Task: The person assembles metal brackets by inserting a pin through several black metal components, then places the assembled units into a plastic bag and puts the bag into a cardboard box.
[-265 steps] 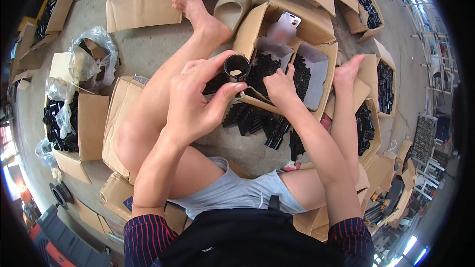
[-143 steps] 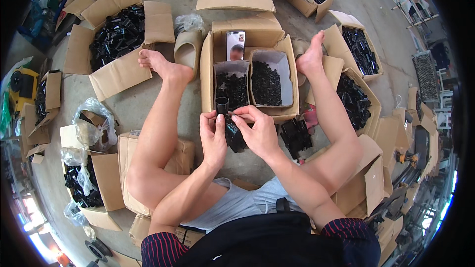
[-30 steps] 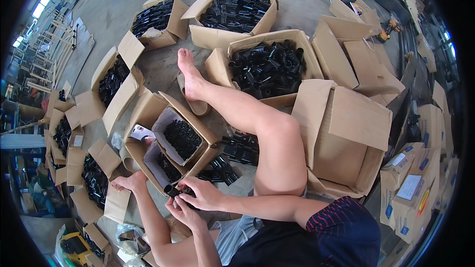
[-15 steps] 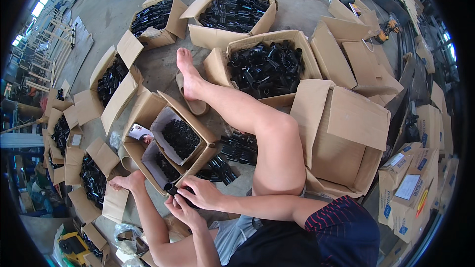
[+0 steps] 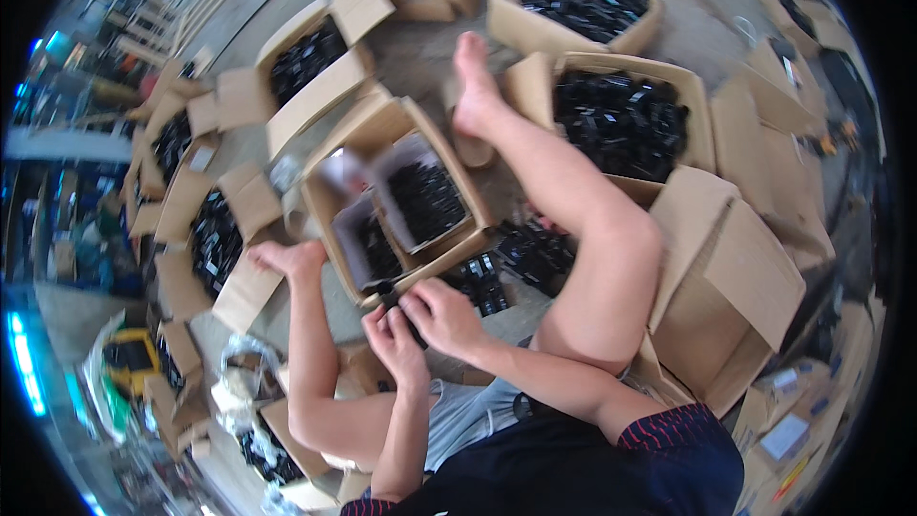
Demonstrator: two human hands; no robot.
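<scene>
Both hands meet in front of my lap, at the near edge of a cardboard box [image 5: 458, 250]. My left hand [image 5: 397, 352] has its fingers closed around a small black tubular part [image 5: 388, 298]. From the right, my right hand [image 5: 443, 321] presses on the same part with its fingers bent, close to the left fingertips. Motion blur hides the part's details. Inside the box are two grey-walled bins; small black pieces [image 5: 425, 199] fill the farther one, and more dark pieces [image 5: 374, 250] lie in the nearer one. Longer black parts [image 5: 535, 253] are stacked on the floor beside the box.
Open cartons of black parts surround me, including one carton [image 5: 702, 134] beyond my right leg and another [image 5: 250, 296] by my left foot. A large open carton [image 5: 731, 301] stands at my right. My bare legs straddle the middle box.
The view has swung left, so the boxes and my legs appear shifted right in the picture. Both hands stay together on the black part near the box edge.
</scene>
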